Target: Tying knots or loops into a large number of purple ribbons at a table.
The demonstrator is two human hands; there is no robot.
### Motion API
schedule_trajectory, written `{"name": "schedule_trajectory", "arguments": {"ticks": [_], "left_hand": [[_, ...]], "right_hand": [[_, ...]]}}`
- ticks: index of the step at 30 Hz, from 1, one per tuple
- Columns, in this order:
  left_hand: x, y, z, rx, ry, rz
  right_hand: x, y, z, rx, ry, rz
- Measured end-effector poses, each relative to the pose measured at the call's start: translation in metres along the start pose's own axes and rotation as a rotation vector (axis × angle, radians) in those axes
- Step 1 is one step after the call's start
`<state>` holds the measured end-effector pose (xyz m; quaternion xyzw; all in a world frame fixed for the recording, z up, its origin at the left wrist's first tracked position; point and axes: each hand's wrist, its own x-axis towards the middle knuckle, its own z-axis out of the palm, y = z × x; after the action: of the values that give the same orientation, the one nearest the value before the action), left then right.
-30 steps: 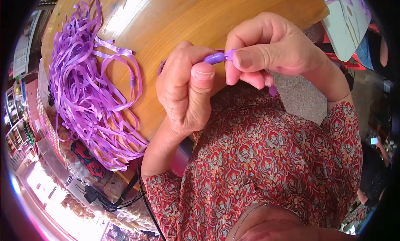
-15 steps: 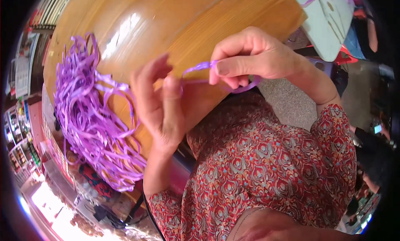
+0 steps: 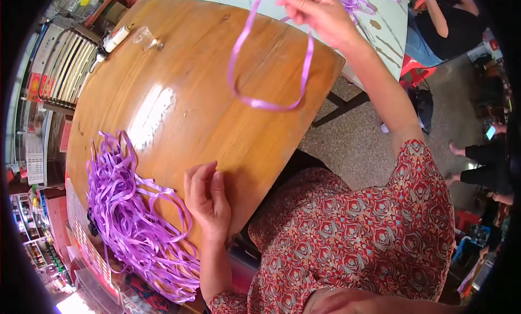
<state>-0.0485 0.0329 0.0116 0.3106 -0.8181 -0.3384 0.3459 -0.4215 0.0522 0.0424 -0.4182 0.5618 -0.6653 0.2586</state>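
Observation:
Stretched out over the far edge of the wooden table, my right hand (image 3: 321, 14) pinches a purple ribbon loop (image 3: 255, 103). The loop hangs down in a wide U; its top end, where the ribbon looks gathered, is partly hidden by my fingers. Close to my body, my left hand (image 3: 206, 197) rests at the table with fingers loosely curled and thumb apart, nothing visible in it. Just left of it lies a big tangled heap of purple ribbon loops (image 3: 127, 211). More purple ribbons (image 3: 355, 0) lie on a white marbled table beyond my right hand.
The wooden table (image 3: 217, 119) meets the white marbled table (image 3: 393, 29) at its far side. A small white bottle (image 3: 115, 39) and a clear object (image 3: 145, 38) stand at the far left, beside a rack of flat items (image 3: 62, 64). Another person (image 3: 445, 26) sits at the far right.
My right hand has moved far away from me with the ribbon loop, toward the white table. The left hand has let go and dropped back slightly. The view has shifted, showing more table.

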Motion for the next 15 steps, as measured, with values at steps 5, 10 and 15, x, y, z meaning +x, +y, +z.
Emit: {"name": "schedule_trajectory", "arguments": {"ticks": [5,10,15], "left_hand": [[0.001,-0.007,0.003,0.024,0.027,0.079],[0.004,-0.001,0.006,0.048,0.003,0.103],[0.002,0.002,0.006,0.041,-0.015,0.061]], "right_hand": [[0.035,-0.006,-0.051,-0.294,0.282,-0.040],[0.035,0.001,-0.107,-1.055,0.376,-0.221],[-0.004,-0.011,-0.048,-0.864,0.370,-0.223]]}}
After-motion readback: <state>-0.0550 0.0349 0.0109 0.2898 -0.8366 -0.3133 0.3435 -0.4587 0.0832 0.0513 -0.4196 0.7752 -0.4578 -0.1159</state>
